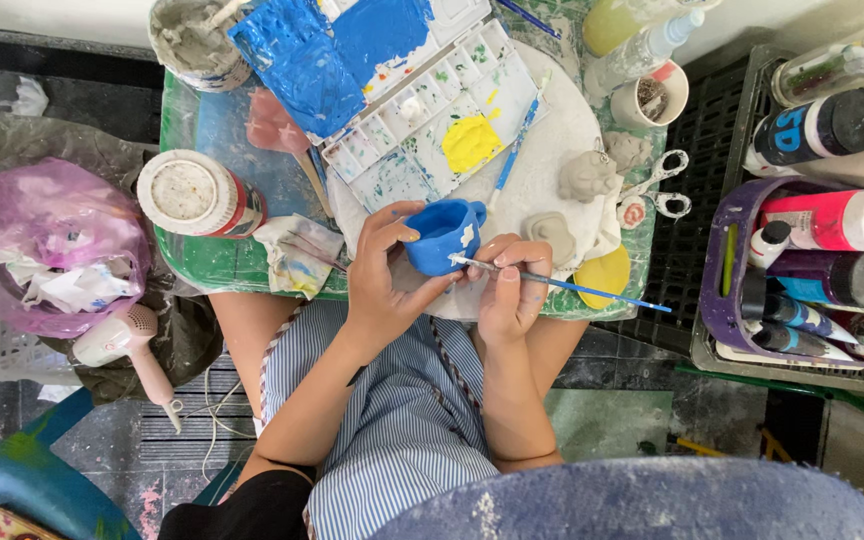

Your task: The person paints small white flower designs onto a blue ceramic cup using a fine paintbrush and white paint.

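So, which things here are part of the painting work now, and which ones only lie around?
In use:
- left hand holding the blue cup
- right hand holding the thin brush, tip at the cup
- paint palette with blue and yellow paint

Lying about:
- scissors
- grey clay lumps
- hair dryer
- pink plastic bag
- paint bottles in the purple basket

Small blue clay cup, handle up-right, tilted; thin blue paintbrush tip touching cup.

Green table, paint-smeared: palette centre-far, round white board under it, tin left, rag near edge, scissors right.
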